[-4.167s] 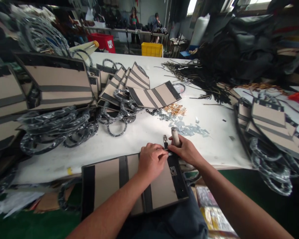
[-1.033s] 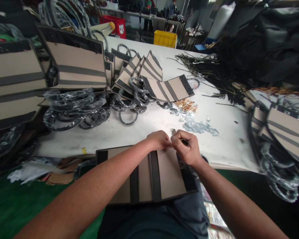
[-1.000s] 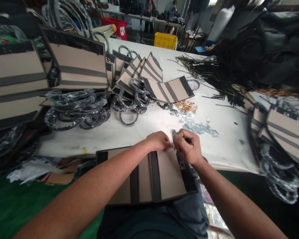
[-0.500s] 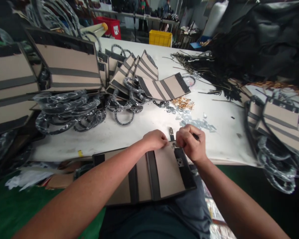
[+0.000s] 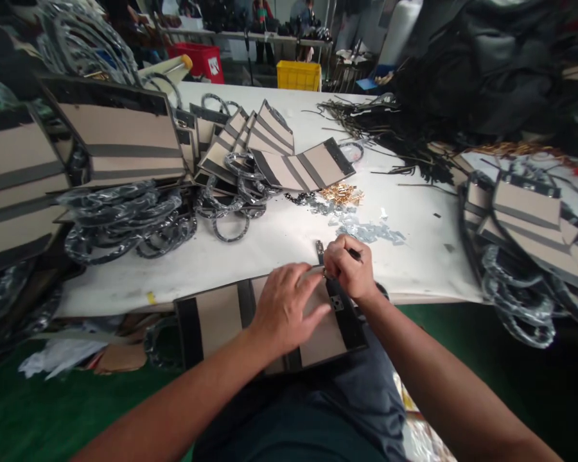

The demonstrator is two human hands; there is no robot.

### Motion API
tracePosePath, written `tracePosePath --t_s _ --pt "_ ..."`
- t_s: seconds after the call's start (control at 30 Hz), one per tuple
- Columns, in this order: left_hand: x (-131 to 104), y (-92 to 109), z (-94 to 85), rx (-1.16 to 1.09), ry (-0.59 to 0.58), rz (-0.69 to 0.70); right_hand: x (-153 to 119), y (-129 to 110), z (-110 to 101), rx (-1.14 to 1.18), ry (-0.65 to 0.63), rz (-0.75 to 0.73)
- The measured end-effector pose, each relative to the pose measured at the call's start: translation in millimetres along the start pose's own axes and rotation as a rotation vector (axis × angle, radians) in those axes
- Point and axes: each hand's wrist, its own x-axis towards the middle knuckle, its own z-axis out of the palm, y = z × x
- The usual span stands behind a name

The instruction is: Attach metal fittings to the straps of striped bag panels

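A beige bag panel (image 5: 220, 319) with black bands lies across my lap, its far edge at the table's edge. My left hand (image 5: 289, 305) is over it with fingers spread, the fingertips near the panel's far edge. My right hand (image 5: 347, 266) is closed around a slim black-handled tool (image 5: 355, 255); its working end is hidden by my fingers. That fist sits at the panel's far right corner. A small metal plate (image 5: 336, 303) shows on the black strip just below the fist. Beyond the corner, a short dark tab with metal fittings (image 5: 320, 249) points away from me.
Behind my hands lie flat grey metal pieces (image 5: 370, 232) and gold-coloured pieces (image 5: 343, 194) on the white table (image 5: 270, 247). Similar bag panels (image 5: 306, 168) and plastic-wrapped handles (image 5: 120, 218) are heaped left. More panels (image 5: 530, 205) are at right, with black strips (image 5: 390, 128) behind.
My left hand has left its pinch at the panel's far edge and spread out nearer me. My right hand stays at the corner with the tool. The whole view has shifted slightly.
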Motion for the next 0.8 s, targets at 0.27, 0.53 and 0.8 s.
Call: tracePosePath --t_s 0.27,0.53,0.8 --pt "-53.1 27.9 43.5 0.169 -0.217 0.164 0.6 -2.4 0.3 0.052 0.019 0.008" --pt "-39.2 28.7 36.2 0.166 -0.293 0.142 5.4 -6.9 0.3 0.107 0.028 0.046" --pt "-25.8 24.8 20.9 0.143 -0.346 0.141 -3.6 -24.2 -19.9 0.423 0.132 0.137"
